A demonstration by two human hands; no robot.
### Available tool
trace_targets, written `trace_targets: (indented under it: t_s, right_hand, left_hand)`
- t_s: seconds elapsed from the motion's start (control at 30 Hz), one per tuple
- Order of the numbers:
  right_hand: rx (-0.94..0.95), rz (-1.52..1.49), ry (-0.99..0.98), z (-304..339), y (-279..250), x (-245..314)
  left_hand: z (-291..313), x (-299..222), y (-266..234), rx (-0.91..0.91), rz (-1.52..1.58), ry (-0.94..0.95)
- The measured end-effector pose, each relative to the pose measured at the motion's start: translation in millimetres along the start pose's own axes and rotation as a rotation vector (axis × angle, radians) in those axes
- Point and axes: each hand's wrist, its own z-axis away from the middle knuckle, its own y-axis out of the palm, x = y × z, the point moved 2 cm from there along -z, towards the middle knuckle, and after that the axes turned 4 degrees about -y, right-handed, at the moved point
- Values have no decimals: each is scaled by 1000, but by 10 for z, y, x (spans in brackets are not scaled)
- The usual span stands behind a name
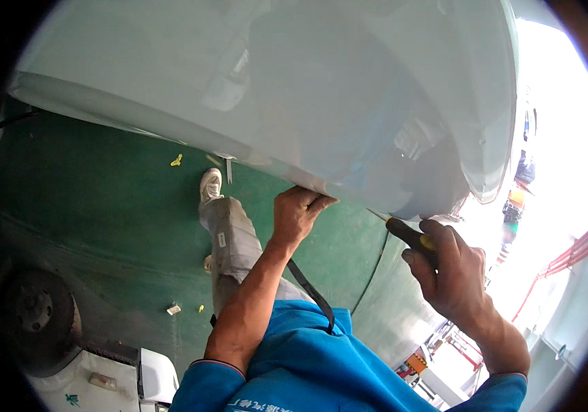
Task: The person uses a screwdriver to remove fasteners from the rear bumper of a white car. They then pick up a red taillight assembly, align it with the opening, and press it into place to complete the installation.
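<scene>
Hand tool: a dark handle with yellow parts [404, 233], near the lower edge of the panel at its right end; the grip end is covered by the palm, and whether the thin pale blade [376, 214] touches the panel cannot be told.
Right hand: the right hand [448, 271] is wrapped around that handle, the fingers bent over it and the thumb below.
Left hand: the left hand [297, 216] is at the panel's lower edge, thumb pointing right; some fingertips are hidden, so whether it grips or only presses cannot be told.
Panel: a large, glossy, pale vehicle body panel [342, 82] fills the upper view, its top cut off; reflections make its surface hard to read.
Wearer: blue shirt [321, 371], cut off below; black strap [314, 292], partly hidden; grey trousers [233, 233] and one white shoe [212, 184], the other mostly hidden.
Floor: green floor [136, 206], with a yellow scrap [177, 160] and a small pale block [174, 310].
Lower left: a dark wheel [37, 309], dim toward the rim, beside a white vehicle part [95, 402], cut off.
Right side: red pipes [575, 247]; strong glare washes out things behind.
</scene>
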Motion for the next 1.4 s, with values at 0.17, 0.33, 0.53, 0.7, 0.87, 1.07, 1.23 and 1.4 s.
trace_targets:
  t_s: [0.17,0.33,0.53,0.7,0.87,1.07,1.23,1.4]
  right_hand:
    - [-90,304,-377,-57,-125,88]
    - [-34,404,-530,-83,-104,-50]
    - [-36,-318,1,-87,42,44]
    - [-16,-80,-101,-94,-223,165]
    - [-55,476,-457,-50,-172,116]
    - [-48,-181,-57,-85,-8,-17]
    - [-47,-151,38,-96,-117,126]
    - [-75,450,-460,-31,-142,115]
  left_hand:
    - [-28,-6,23,-86,55,35]
    - [15,16,10,-13,-24,-4]
    - [36,13,-21,-9,-56,-1]
    - [-22,-20,9,-48,7,24]
    - [-5,4,5,-16,-9,10]
    - [9,37,18,-7,-41,11]
    - [-29,2,20,-38,6,24]
    - [-64,-39,35,-44,1,33]
